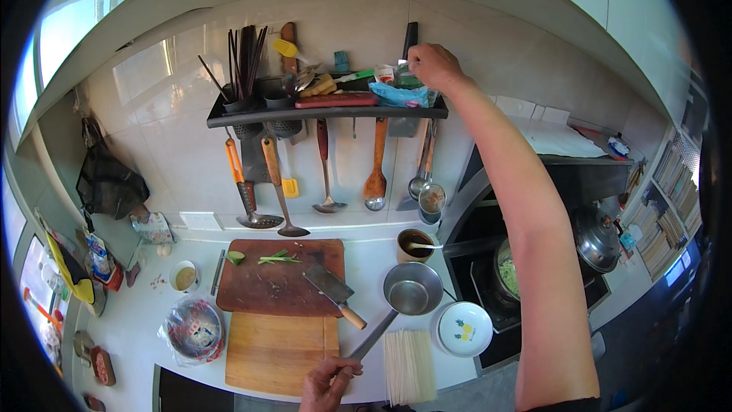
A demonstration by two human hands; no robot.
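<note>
My left hand [330, 384] is closed around the long handle of a small metal saucepan [413, 290], whose inside looks bare. My right hand [436, 67] reaches up to the right end of the black wall shelf [328, 113]. Its fingers are curled together over a blue plastic bag [400, 95] and some small packets; whatever they pinch is hidden. Left of the saucepan, a cleaver [329, 284] lies across the edge of a dark chopping board [267, 294], which also bears cut green pieces [279, 257]. A bundle of pale dry noodles [409, 366] lies beside the pan handle.
Ladles and spatulas [324, 168] hang below the shelf. A pale wooden board [282, 355], a plastic-covered bowl [196, 328] and a small cup [184, 277] stand at left. A white plate [465, 329], a dark sauce jar [414, 246] and a stove pot [506, 268] are at right.
</note>
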